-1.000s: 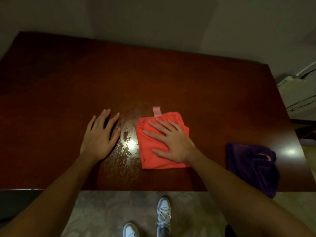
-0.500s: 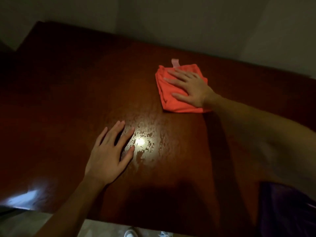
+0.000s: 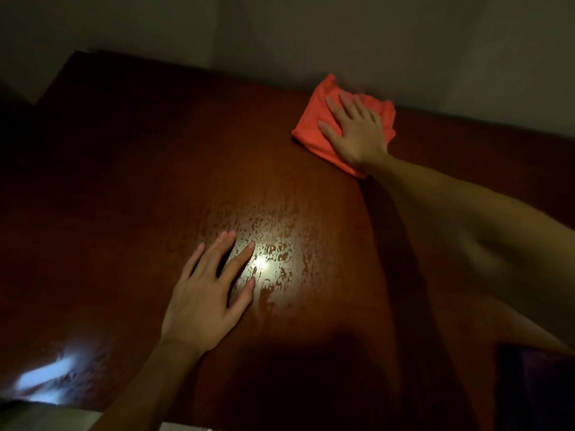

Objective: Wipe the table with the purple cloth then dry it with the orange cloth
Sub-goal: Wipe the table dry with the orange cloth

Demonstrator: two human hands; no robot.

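Observation:
The folded orange cloth [image 3: 314, 126] lies at the far edge of the dark red-brown table [image 3: 140, 169], touching the wall. My right hand [image 3: 357, 132] presses flat on top of it, fingers spread, arm stretched far forward. My left hand [image 3: 208, 293] rests flat and open on the table nearer to me, holding nothing. Wet streaks and droplets [image 3: 273, 244] shine on the wood just right of its fingers. A dark corner of the purple cloth [image 3: 541, 390] shows at the bottom right, partly under my right arm.
A grey wall [image 3: 280, 32] runs along the table's far edge. The table's near edge crosses the bottom left, with a bright light reflection [image 3: 43, 377] on the wood there.
My right hand has pushed the orange cloth away from me, from the table's middle up to the far edge by the wall. My left hand has stayed flat in place.

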